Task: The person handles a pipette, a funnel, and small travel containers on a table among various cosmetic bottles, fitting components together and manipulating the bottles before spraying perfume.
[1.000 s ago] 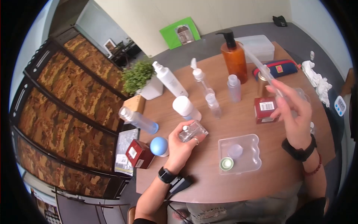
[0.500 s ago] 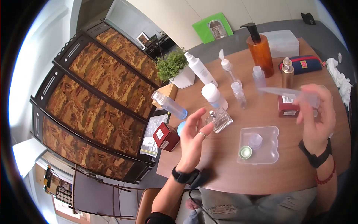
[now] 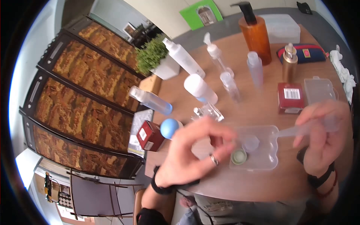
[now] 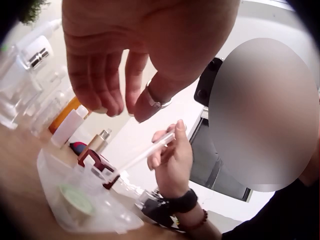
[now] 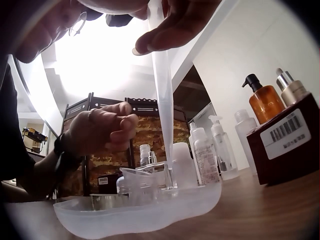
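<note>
Fingers (image 3: 300, 116) of the right hand (image 3: 322, 140) make a narrow grip round a translucent pipette (image 3: 294, 131), its thin end slanting towards the right edge of a clear tray (image 3: 265, 152). Across from it the left hand (image 3: 198, 150), a ring on one finger, is loosely curled and holds nothing I can see; in the head view it covers part of the tabletop (image 3: 225, 190) by the tray's left side. Inside the tray sit a small clear cup (image 3: 250, 143) and, just beside it, a green-rimmed round piece (image 3: 239, 156). The square glass bottle (image 3: 212, 111) lies just beyond the left hand. From where I stand I can't read any brand: the nearer-right red box (image 3: 285, 101) carries a white barcode label (image 3: 291, 93), with print too small to make out, the other red box (image 3: 151, 135) has white labels too, and the white bottle (image 5: 206, 159) shows lines of tiny text. Behind are an amber pump bottle (image 3: 256, 41), a gold bottle (image 3: 290, 66) and a navy pouch (image 3: 304, 53) with an emblem. A second ago the left hand held the glass bottle; half a second ago it was off it, fingers spread. Now those fingers are bent in, and the pipette has come lower, nearer the tray.
</note>
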### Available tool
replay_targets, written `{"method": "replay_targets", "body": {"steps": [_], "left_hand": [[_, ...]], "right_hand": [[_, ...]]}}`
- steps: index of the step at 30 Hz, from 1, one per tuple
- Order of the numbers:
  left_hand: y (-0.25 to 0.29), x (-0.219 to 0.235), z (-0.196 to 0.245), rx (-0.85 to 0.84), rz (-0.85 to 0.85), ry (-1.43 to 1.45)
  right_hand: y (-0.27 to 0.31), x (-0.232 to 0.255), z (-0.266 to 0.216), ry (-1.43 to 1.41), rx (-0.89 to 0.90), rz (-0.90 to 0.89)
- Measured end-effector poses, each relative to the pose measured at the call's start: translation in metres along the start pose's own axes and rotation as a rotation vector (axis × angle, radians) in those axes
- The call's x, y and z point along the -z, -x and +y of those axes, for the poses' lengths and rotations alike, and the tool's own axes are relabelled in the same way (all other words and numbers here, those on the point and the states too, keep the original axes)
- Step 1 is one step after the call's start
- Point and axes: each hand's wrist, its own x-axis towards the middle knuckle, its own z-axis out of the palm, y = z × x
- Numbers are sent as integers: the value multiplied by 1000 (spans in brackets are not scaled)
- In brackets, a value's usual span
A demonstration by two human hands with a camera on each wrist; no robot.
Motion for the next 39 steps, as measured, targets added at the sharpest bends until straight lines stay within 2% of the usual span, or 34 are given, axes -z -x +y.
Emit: {"method": "replay_targets", "body": {"steps": [2, 3, 5, 6, 7, 9, 10, 11, 13, 14, 15, 16, 17, 18, 21, 23, 24, 26, 27, 29, 30, 32, 33, 36, 38, 39], "left_hand": [[-13, -4, -12, -62, 79, -6], [-17, -6, -19, -116, 112, -57], [-16, -12, -32, -155, 128, -68], [-11, -18, -35, -111, 250, 66], [-6, -20, -36, -65, 371, 195], [1, -10, -28, -73, 581, 267], [2, -1, -28, -86, 666, 307], [3, 6, -28, -98, 754, 348], [-2, 21, -27, -113, 882, 434], [5, 38, -37, -187, 772, 491], [6, 45, -43, -186, 824, 482], [4, 51, -45, -158, 862, 502], [2, 54, -49, -133, 899, 523], [0, 56, -51, -128, 899, 523], [-4, 56, -55, 34, 954, 445], [-5, 59, -59, 35, 887, 466], [-6, 58, -60, 30, 882, 469], [-8, 54, -63, 46, 940, 474], [-8, 51, -65, 44, 940, 475], [-10, 47, -66, 53, 894, 487], [-10, 43, -69, 16, 867, 500], [-11, 38, -71, -3, 848, 505], [-11, 36, -72, -3, 854, 501], [-10, 39, -76, -37, 867, 537], [-12, 39, -76, -45, 879, 575], [-14, 35, -74, -29, 892, 567]], "right_hand": [[-2, -3, -9, 62, -120, 69], [2, 0, -8, 80, -127, 46], [10, -2, -1, 11, -225, 158], [9, 6, -8, 190, -264, 74], [1, 14, -1, 173, -272, 55], [-21, 28, 15, -219, 18, -232], [-23, 40, 1, -15, -159, -366], [-26, 48, 7, -22, -164, -368], [-34, 64, 38, 821, 847, -375], [-75, 27, 47, 1125, 1432, 56], [-75, 43, 46, 1117, 1424, 50], [-76, 77, 44, 1218, 1783, -126], [-81, 85, 39, 1298, 2143, -322], [-78, 86, 41, 1294, 2140, -324], [-74, 71, 42, 1286, 1883, -177], [-75, 69, 38, 1300, 1719, -80], [-75, 73, 34, 1308, 1719, -81], [-75, 83, 27, 1133, 1574, -414], [-58, 66, 21, 1134, 1575, -415], [-15, 19, 8, 227, 65, -22], [-19, 21, 10, 229, 73, -20], [-28, 25, 21, -20, 310, -221], [-26, 26, 22, -29, 311, -226], [-17, 16, 17, 37, 233, -124], [-12, 0, 6, -75, 29, 118], [-15, 9, 12, -82, 32, 103]]}}
